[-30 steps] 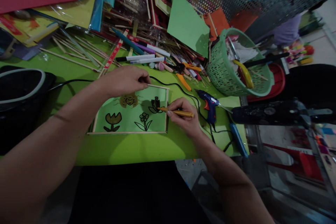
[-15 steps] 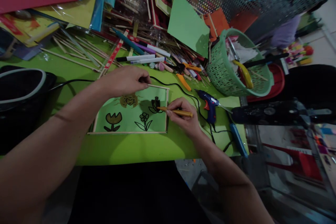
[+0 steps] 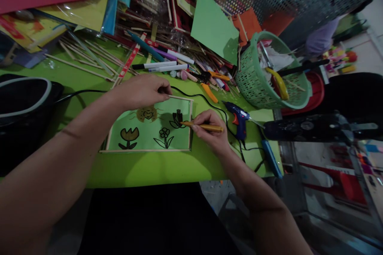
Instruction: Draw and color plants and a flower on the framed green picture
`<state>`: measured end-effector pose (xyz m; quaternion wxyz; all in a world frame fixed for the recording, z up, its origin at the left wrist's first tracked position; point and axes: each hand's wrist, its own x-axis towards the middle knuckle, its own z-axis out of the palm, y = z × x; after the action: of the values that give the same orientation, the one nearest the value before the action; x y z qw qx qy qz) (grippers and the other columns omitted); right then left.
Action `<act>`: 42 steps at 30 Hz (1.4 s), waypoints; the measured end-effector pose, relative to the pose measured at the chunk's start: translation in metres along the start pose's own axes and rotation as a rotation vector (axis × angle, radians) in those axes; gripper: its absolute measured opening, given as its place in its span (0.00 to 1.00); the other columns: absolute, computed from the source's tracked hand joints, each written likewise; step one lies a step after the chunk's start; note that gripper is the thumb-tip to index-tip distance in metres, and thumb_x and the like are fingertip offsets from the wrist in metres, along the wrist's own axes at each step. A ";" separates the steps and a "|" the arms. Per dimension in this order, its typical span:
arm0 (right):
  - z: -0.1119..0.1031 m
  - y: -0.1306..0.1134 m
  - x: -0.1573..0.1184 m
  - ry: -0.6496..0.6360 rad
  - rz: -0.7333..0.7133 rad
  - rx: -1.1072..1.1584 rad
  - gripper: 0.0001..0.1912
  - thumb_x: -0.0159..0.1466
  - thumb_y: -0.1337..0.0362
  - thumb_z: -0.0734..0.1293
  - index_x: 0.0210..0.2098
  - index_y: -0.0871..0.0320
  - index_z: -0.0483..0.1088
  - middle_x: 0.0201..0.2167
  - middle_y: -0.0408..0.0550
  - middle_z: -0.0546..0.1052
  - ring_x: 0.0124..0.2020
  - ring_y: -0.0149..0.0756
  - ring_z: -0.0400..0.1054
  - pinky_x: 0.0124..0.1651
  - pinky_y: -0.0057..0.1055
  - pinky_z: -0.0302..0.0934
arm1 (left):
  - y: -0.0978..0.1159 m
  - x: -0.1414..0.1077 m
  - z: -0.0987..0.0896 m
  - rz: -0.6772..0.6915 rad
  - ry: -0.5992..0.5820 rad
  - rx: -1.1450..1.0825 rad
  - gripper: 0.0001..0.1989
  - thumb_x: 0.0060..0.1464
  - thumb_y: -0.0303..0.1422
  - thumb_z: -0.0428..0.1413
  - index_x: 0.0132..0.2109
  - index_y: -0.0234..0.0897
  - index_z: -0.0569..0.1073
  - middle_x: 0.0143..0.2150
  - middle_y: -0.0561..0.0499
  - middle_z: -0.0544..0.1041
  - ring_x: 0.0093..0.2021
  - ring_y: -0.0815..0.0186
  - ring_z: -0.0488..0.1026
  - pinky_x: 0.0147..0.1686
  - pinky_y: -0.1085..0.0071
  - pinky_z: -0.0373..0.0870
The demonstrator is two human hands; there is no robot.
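Note:
A green sheet framed with thin wooden sticks, the framed picture [image 3: 146, 137], lies flat on the table and bears black-outlined flowers and a round yellowish figure. My right hand [image 3: 211, 129] is closed round a golden-brown marker [image 3: 206, 126], whose tip meets the dark flower [image 3: 177, 119] at the picture's right side. My left hand [image 3: 146, 89] rests on the top edge of the frame, fingers curled down with thumb and fingertips together at the stick. What those fingers grip, if anything, is hard to make out.
Behind the picture lie several markers [image 3: 163, 65], wooden sticks [image 3: 86, 57] and orange-handled pliers [image 3: 209, 92]. On the right are a blue glue gun [image 3: 239, 117] with its cord and a green basket [image 3: 248, 67] of odds and ends. A black bag-like object [image 3: 26, 123] sits at left.
My right hand and the marker have shifted very slightly right, with the tip still at the dark flower. My left hand stays in place.

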<state>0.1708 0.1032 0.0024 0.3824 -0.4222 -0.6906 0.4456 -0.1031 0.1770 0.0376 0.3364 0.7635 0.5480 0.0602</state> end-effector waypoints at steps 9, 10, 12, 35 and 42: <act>0.000 0.000 0.000 -0.029 -0.013 -0.005 0.10 0.67 0.56 0.76 0.35 0.51 0.74 0.30 0.41 0.78 0.29 0.33 0.70 0.32 0.31 0.65 | -0.001 0.001 0.000 0.001 0.004 0.022 0.22 0.60 0.41 0.52 0.54 0.38 0.83 0.53 0.46 0.86 0.50 0.54 0.81 0.53 0.62 0.74; 0.000 0.000 0.000 -0.028 -0.017 -0.011 0.10 0.67 0.56 0.76 0.35 0.52 0.74 0.30 0.41 0.78 0.29 0.33 0.70 0.32 0.31 0.64 | 0.000 0.001 0.000 -0.003 0.007 0.023 0.22 0.60 0.41 0.52 0.54 0.38 0.83 0.53 0.46 0.86 0.50 0.54 0.81 0.53 0.62 0.74; 0.000 -0.001 0.001 -0.027 -0.030 -0.020 0.09 0.66 0.58 0.76 0.35 0.52 0.74 0.29 0.41 0.78 0.28 0.33 0.70 0.31 0.31 0.64 | 0.001 0.000 0.000 -0.005 0.006 0.022 0.22 0.60 0.40 0.52 0.54 0.38 0.83 0.52 0.46 0.86 0.49 0.54 0.81 0.52 0.62 0.74; -0.003 0.002 0.002 0.186 -0.128 0.015 0.08 0.67 0.57 0.77 0.39 0.50 0.76 0.33 0.40 0.77 0.32 0.33 0.71 0.34 0.31 0.66 | 0.000 0.000 0.002 -0.020 0.014 -0.048 0.20 0.59 0.42 0.53 0.52 0.40 0.83 0.52 0.45 0.85 0.48 0.52 0.81 0.52 0.60 0.74; -0.017 0.001 0.008 0.207 -0.278 -0.369 0.01 0.71 0.61 0.72 0.42 0.50 0.78 0.37 0.45 0.82 0.39 0.40 0.76 0.44 0.38 0.70 | -0.006 -0.001 -0.003 0.000 -0.042 -0.027 0.24 0.58 0.46 0.52 0.52 0.39 0.82 0.53 0.43 0.85 0.50 0.51 0.80 0.52 0.59 0.72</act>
<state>0.1836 0.1160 0.0079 0.4252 -0.4293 -0.7688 0.2094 -0.1097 0.1783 0.0373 0.3579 0.7600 0.5400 0.0516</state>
